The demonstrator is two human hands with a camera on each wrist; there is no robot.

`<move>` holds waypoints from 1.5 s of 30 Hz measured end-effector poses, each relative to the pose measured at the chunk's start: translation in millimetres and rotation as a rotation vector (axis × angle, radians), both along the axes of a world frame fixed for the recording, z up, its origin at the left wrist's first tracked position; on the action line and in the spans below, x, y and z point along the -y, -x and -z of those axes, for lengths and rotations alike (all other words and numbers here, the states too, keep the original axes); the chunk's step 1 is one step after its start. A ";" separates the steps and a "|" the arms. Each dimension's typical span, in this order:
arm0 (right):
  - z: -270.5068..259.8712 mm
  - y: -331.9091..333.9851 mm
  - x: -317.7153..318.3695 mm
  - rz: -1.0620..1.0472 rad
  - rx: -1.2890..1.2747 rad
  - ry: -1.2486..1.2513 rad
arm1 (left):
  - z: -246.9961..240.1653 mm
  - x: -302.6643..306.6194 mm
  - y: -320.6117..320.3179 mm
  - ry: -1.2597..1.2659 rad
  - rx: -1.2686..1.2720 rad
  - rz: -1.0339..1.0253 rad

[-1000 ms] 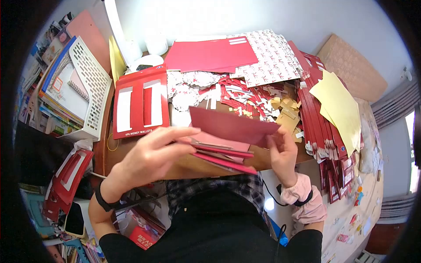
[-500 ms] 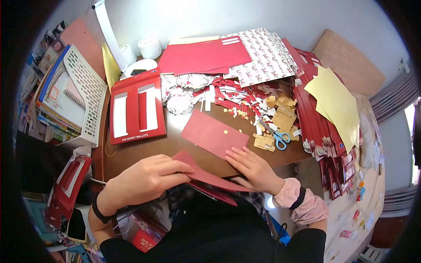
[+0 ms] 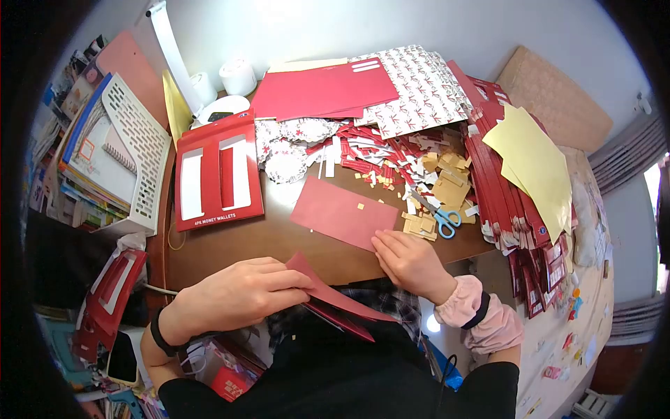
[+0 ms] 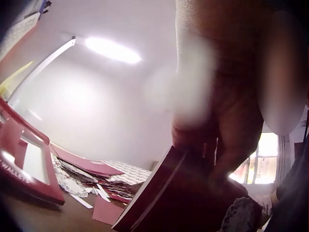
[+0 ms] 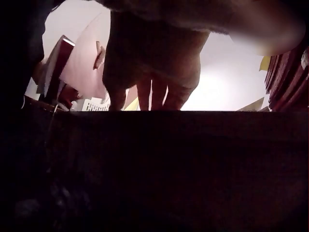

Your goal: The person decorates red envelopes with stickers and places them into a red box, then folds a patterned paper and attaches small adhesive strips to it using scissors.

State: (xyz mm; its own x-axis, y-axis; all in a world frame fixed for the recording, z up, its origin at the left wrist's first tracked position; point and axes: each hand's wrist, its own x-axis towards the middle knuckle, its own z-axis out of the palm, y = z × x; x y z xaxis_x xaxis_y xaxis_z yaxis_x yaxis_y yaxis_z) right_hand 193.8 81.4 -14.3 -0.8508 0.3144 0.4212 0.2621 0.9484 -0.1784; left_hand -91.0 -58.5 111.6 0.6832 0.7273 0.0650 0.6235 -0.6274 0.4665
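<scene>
My left hand (image 3: 241,293) grips several thin red cards (image 3: 333,292) by their left end, low over the table's front edge. The top card bows apart from those under it; the left wrist view shows the cards (image 4: 161,193) edge-on below the fingers. On the brown table lies a flat red card (image 3: 342,213) with a small yellow scrap (image 3: 360,206) on it. My right hand (image 3: 408,262) rests its extended fingers on this card's lower right corner. In the right wrist view the right hand (image 5: 154,72) is dark, its fingertips hidden behind the table edge.
Blue-handled scissors (image 3: 447,222) lie by yellow scraps (image 3: 420,225). Red and white cuttings (image 3: 377,157) heap behind. A red money-wallet package (image 3: 220,171) stands left, with a white file holder (image 3: 150,160) beyond. Stacked red packages (image 3: 492,188) line the right under yellow sheets (image 3: 534,167).
Both hands came down from above the table, and the right let go of the raised card. Since the middle frame, the right hand and flat card shifted slightly right.
</scene>
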 end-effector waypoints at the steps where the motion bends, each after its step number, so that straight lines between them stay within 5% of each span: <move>1: -5.5 2.1 2.1 0.004 0.026 0.015 | -0.1 0.1 -0.1 -0.004 -0.003 0.002; 6: -13.0 4.3 -2.1 0.019 0.052 0.059 | 0.7 -0.1 0.0 -0.013 -0.003 0.009; 9: -10.5 4.5 -3.9 0.036 0.162 -0.144 | 1.0 0.6 -1.5 -0.028 -0.009 0.015; 12: -24.2 4.7 -2.8 0.087 0.280 0.030 | -0.4 1.6 -0.7 -0.032 -0.027 0.007; 14: -32.1 2.3 -7.1 0.188 -0.166 0.044 | -0.8 3.0 -0.5 -0.029 -0.036 -0.006; 21: -61.8 -7.6 -10.2 0.409 -0.504 0.541 | 0.6 -0.7 -0.7 -0.073 -0.018 -0.059; 25: -72.1 -14.7 2.0 0.295 -0.336 0.206 | 2.9 -2.7 -0.8 -0.091 -0.021 -0.068; 30: -54.8 -18.0 6.0 0.190 -0.263 0.221 | 4.5 -5.3 0.1 -0.086 -0.004 -0.112; 33: -56.5 -24.5 2.8 0.308 -0.392 0.357 | 4.8 -4.7 2.2 -0.092 0.017 -0.150; 35: -42.7 -26.8 -1.1 0.312 -0.829 0.977 | 4.6 -5.9 1.3 -0.091 0.031 -0.171; 39: -40.0 -27.1 -2.7 0.196 -1.030 1.330 | 4.0 -10.5 1.2 -0.058 0.183 -0.283; 41: -36.3 -26.4 -3.7 0.210 -1.141 1.725 | 3.5 -11.3 1.7 -0.021 0.222 -0.321; 43: -19.8 -29.7 -7.1 0.186 -1.006 1.816 | 1.4 -12.8 1.1 0.009 0.256 -0.349; 45: -6.2 -21.7 -5.2 0.113 -0.756 1.599 | 3.1 -13.2 0.8 -0.001 0.259 -0.343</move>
